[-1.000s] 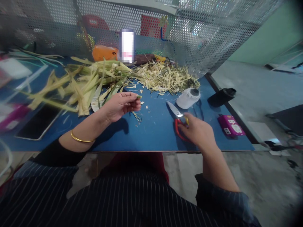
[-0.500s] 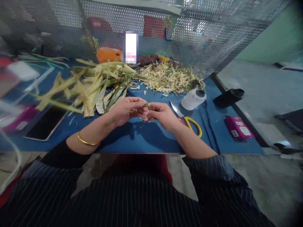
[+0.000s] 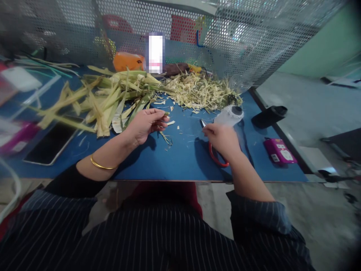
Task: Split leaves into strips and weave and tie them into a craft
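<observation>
Thumb and fingertips of my left hand [image 3: 148,123] pinch a small greenish piece [image 3: 166,113], which looks like folded corn husk. My right hand [image 3: 221,139] is over the scissors [image 3: 218,160], its fingers closed around their middle. A blade tip and a red handle loop show past the hand; the rest is hidden. Just beyond the right hand lies a white thread spool [image 3: 229,116]. Corn husks [image 3: 108,99] are heaped behind my left hand. Between the hands, thin green strands [image 3: 166,138] and pale scraps lie on the blue tabletop [image 3: 169,165].
Shredded husk [image 3: 200,92] is piled at the back. A black cylinder [image 3: 270,116] and a purple box [image 3: 279,151] are at right. At left lies a dark phone [image 3: 53,145]. Behind stand an orange object [image 3: 128,61], a blurred-out bright screen [image 3: 156,52] and a perforated metal panel [image 3: 135,22].
My right hand has let go of the small piece and moved right onto the scissors. My left hand has shifted slightly left, still pinching the piece.
</observation>
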`<state>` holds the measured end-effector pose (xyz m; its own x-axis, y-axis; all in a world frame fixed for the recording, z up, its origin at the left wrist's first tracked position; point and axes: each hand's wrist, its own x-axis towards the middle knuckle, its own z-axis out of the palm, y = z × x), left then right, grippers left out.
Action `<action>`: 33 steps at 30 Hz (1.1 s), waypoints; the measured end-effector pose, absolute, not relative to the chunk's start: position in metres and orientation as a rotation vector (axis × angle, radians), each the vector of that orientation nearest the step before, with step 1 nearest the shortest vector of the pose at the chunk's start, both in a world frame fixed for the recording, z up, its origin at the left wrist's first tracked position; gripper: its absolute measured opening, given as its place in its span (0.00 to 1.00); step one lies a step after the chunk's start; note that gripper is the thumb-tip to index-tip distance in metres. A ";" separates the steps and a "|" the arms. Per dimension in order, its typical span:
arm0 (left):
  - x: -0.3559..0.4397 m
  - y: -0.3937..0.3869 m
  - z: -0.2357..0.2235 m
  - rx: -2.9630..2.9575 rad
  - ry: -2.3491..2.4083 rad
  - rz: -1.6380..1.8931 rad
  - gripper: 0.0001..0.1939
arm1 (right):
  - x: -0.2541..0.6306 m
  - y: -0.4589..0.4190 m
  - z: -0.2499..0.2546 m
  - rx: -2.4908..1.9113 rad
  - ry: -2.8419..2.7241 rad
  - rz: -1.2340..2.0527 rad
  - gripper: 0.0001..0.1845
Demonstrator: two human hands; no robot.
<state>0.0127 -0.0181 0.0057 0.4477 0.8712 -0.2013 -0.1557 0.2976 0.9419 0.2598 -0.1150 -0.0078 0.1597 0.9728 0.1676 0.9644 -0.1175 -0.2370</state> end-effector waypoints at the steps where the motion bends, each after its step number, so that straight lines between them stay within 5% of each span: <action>1: 0.013 -0.018 0.005 1.046 0.849 0.804 0.05 | 0.260 -0.117 -0.006 -2.218 -1.917 -0.028 0.13; 8: 0.018 -0.026 -0.001 1.213 0.858 0.808 0.09 | 0.240 -0.117 0.018 -1.970 -1.759 -0.456 0.14; 16: 0.018 -0.029 -0.001 1.393 0.863 0.967 0.09 | 0.189 -0.073 0.010 -1.423 -1.582 0.637 0.11; 33: 0.019 -0.021 -0.008 1.227 0.938 0.777 0.10 | 0.178 -0.070 -0.020 -1.358 -1.531 0.485 0.03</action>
<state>0.0192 -0.0213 -0.0082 0.4250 0.8897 -0.1667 0.0019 0.1833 0.9831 0.1781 -0.0700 -0.0202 0.1214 0.9072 0.4027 0.5102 0.2910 -0.8093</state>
